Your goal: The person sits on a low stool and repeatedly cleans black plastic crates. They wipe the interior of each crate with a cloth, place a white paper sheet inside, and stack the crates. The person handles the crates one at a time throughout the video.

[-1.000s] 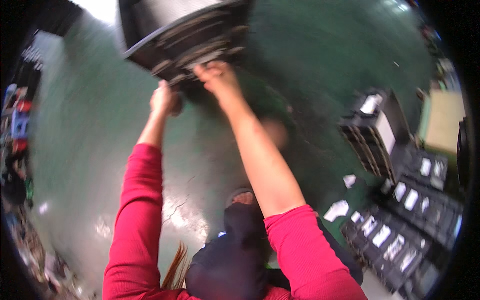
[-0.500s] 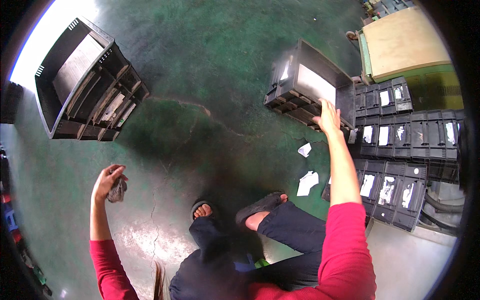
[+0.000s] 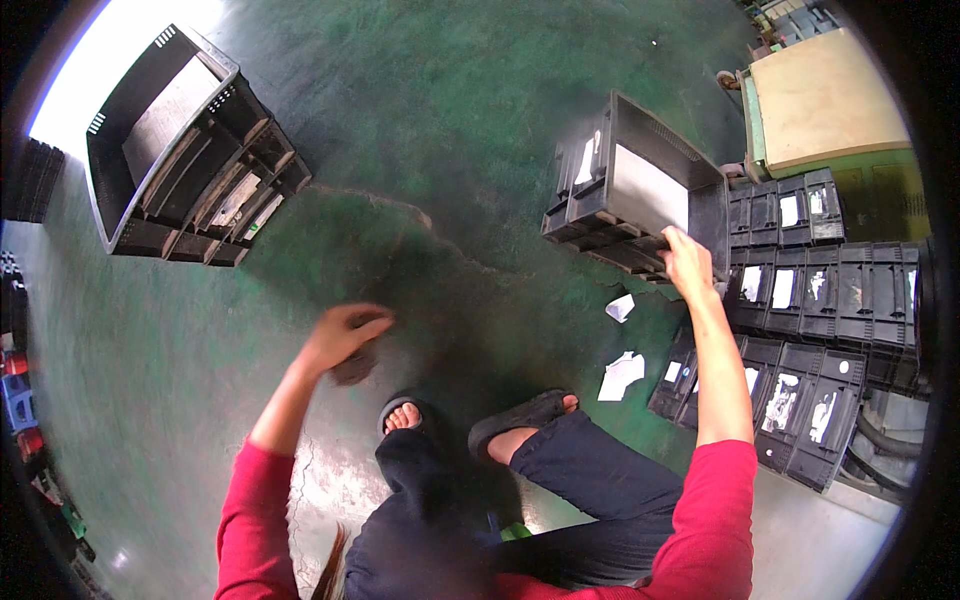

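Note:
My left hand is closed around a dark grey-brown crumpled wad, smeared by motion. A rag or a scouring ball could look like this; I cannot tell which. Above the floor, hand and wad are apart from any crate. On the right, the fingers of my right hand are bent over the near rim of a black plastic crate. That crate is tilted with its opening toward me, and a pale sheet covers its inner bottom.
Stacked black crates stand at the far left. Several black crates with torn white labels are stacked along the right, below a pale-topped cabinet. Paper scraps lie on the green floor near my feet.
My left hand has swung right and slightly up with the wad. The fingers of my right hand have gone from spread to bent over the crate's rim. The view has shifted slightly.

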The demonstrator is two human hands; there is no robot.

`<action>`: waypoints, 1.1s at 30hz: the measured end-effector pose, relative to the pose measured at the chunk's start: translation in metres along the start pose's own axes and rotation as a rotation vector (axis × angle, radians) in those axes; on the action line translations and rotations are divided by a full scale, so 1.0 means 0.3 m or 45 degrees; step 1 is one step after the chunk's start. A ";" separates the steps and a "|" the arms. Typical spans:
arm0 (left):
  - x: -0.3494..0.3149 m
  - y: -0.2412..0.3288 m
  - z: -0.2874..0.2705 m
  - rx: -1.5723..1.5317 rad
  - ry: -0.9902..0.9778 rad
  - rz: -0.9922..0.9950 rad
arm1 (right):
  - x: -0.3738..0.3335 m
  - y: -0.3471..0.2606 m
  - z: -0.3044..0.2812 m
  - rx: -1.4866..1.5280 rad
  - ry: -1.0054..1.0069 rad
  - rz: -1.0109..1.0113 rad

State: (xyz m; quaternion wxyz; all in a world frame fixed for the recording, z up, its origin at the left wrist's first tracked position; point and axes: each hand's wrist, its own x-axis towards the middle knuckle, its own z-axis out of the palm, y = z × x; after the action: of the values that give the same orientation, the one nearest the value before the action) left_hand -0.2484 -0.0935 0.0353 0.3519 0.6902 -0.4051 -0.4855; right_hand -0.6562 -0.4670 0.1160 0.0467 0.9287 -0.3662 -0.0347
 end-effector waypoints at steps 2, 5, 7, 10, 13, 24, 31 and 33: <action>0.173 0.056 0.134 0.076 0.012 0.236 | -0.003 -0.065 -0.004 -0.059 -0.080 0.110; 0.423 0.168 0.341 0.526 -0.015 0.282 | 0.043 -0.177 -0.047 -0.108 -0.198 0.279; 0.566 0.239 0.484 0.738 0.032 0.260 | 0.096 -0.250 -0.065 0.075 -0.253 0.214; 0.734 0.302 0.656 0.829 0.043 0.194 | 0.165 -0.311 -0.044 0.187 -0.265 0.208; 0.811 0.315 0.780 0.732 0.215 0.166 | 0.195 -0.310 0.018 0.263 -0.074 0.266; 0.877 0.329 0.817 0.754 0.319 -0.012 | 0.126 -0.165 -0.244 0.734 0.078 0.203; 0.683 0.358 0.639 0.697 0.173 -0.107 | -0.192 0.025 -0.660 1.366 -0.048 0.235; 0.553 0.367 0.509 0.562 0.169 -0.005 | -0.286 -0.025 -0.768 1.538 -0.001 0.211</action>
State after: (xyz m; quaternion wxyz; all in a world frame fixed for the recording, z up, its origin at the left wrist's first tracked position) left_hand -0.3852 -0.3037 0.0254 0.2175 0.7816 -0.4761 -0.3394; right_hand -0.6908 -0.3889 0.3467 -0.4860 0.7593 -0.3924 0.1826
